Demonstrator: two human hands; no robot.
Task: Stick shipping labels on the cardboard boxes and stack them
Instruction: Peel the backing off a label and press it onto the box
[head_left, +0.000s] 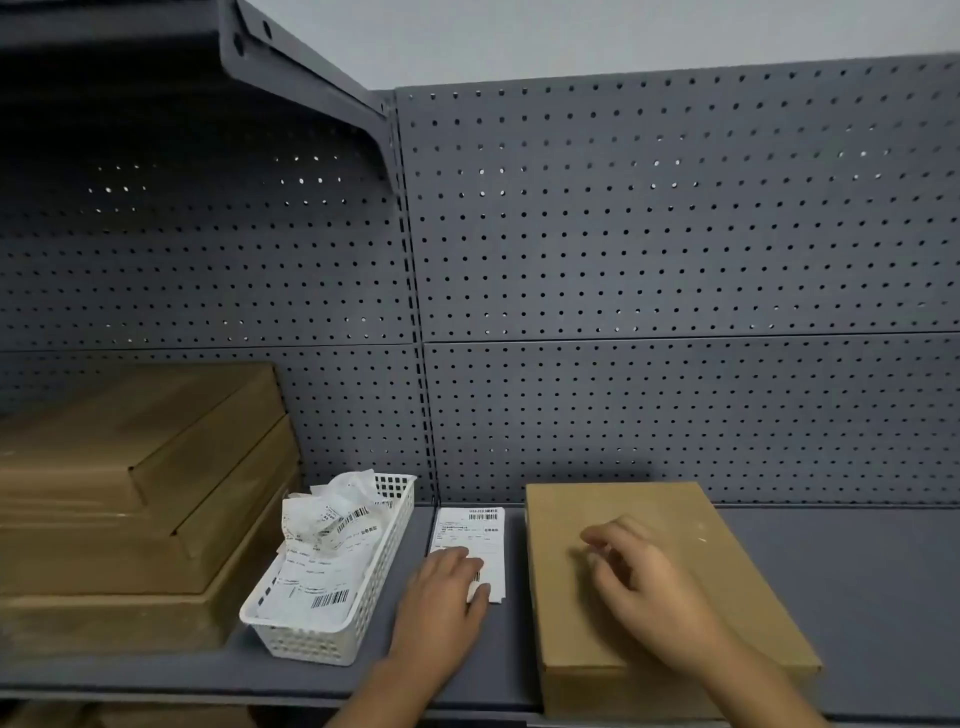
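While crumpled label papers (332, 517) fill the basket (311, 647), right of it the left hand (441, 590) presses flat on a label (470, 530), and the right hand (647, 579) hangs loosely curled over a cardboard box (748, 587).

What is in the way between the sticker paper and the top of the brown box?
Only the right hand, which is over the cardboard box top. The shipping label lies under the left hand, just left of the box, with only bare shelf between them.
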